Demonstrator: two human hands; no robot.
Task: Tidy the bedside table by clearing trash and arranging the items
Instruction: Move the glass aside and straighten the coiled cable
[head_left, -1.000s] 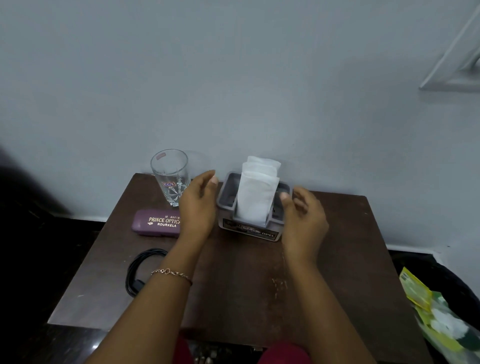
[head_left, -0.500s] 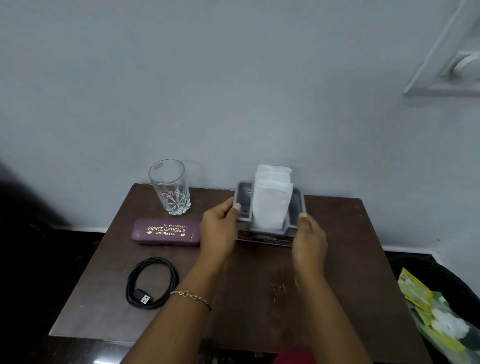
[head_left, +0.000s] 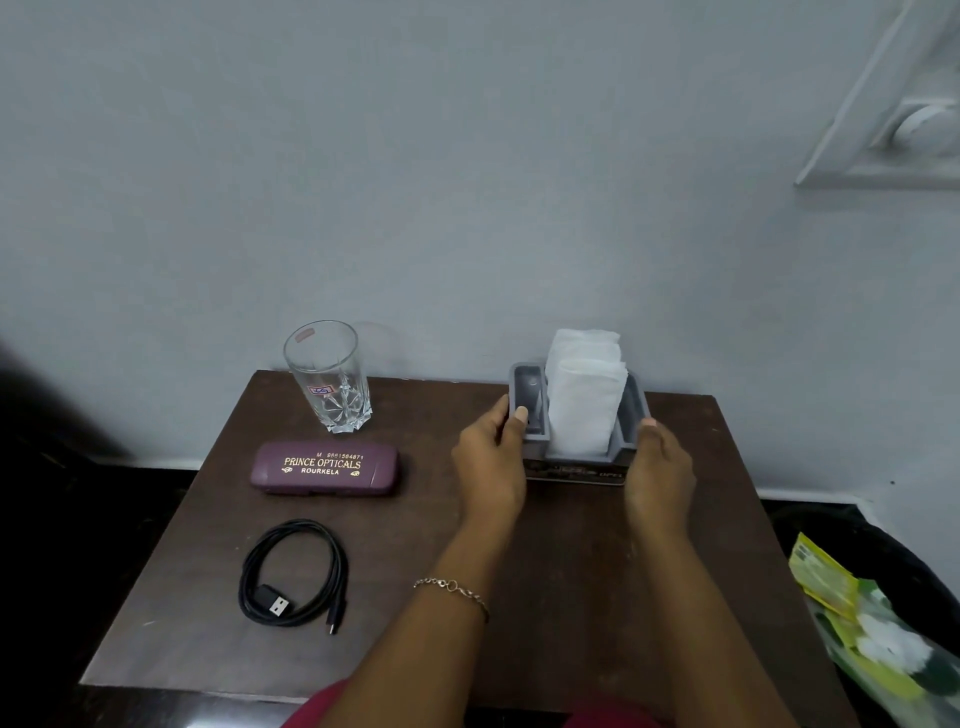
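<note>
Grey holder (head_left: 631, 410) with tissues (head_left: 584, 405) sits at the back of the bench (head_left: 571, 571), right of centre, near the wall. The left hand (head_left: 491, 462) and right hand (head_left: 660, 467) grip its two sides, thumbs at the rim — likely squaring it up. Down the left: glass (head_left: 330, 379), case (head_left: 324, 467), cable (head_left: 293, 574) — well apart from it. The trash bag (head_left: 883, 639) is off the bench, to the right.

The purple spectacle case (head_left: 325, 468) reads "PRINCE OPTICALS ROURKELA" in gold lettering.

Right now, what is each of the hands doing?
Left hand: grips the grey napkin holder by its left side.
Right hand: grips its right side.
</note>
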